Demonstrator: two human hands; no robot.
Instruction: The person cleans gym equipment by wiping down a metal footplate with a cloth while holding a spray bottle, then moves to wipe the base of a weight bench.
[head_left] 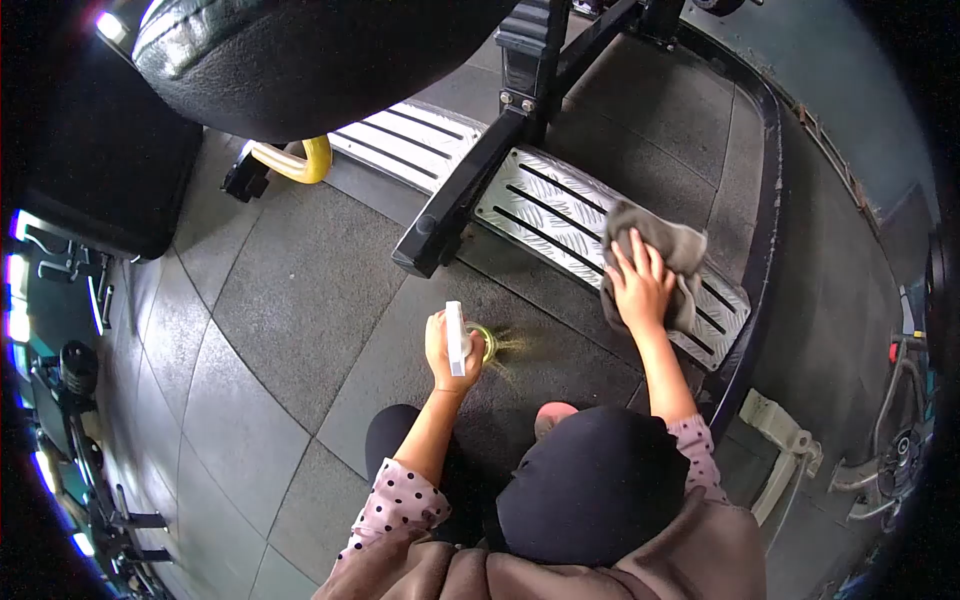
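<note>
My right hand (pixel 642 288) presses a grey-brown cloth (pixel 682 245) onto the slotted metal footplate (pixel 560 215), near its right end. The fingers lie spread over the cloth, which covers part of the tread pattern and slots. Lower and to the left, my left hand (pixel 449 350) is wrapped round a spray bottle with a white top (pixel 456 338). Yellowish light from the bottle's see-through body (pixel 489 345) falls on the floor beside it. Most of the bottle is hidden below its top and my hand.
A black padded cushion (pixel 320 65) hangs large at the upper left, near a yellow curved handle (pixel 312 160). A black steel beam (pixel 445 215) divides the footplate from a second metal plate (pixel 410 140). A curved black frame rail (pixel 768 200) runs along the right. Rubber tiles (pixel 300 340) cover the floor.
</note>
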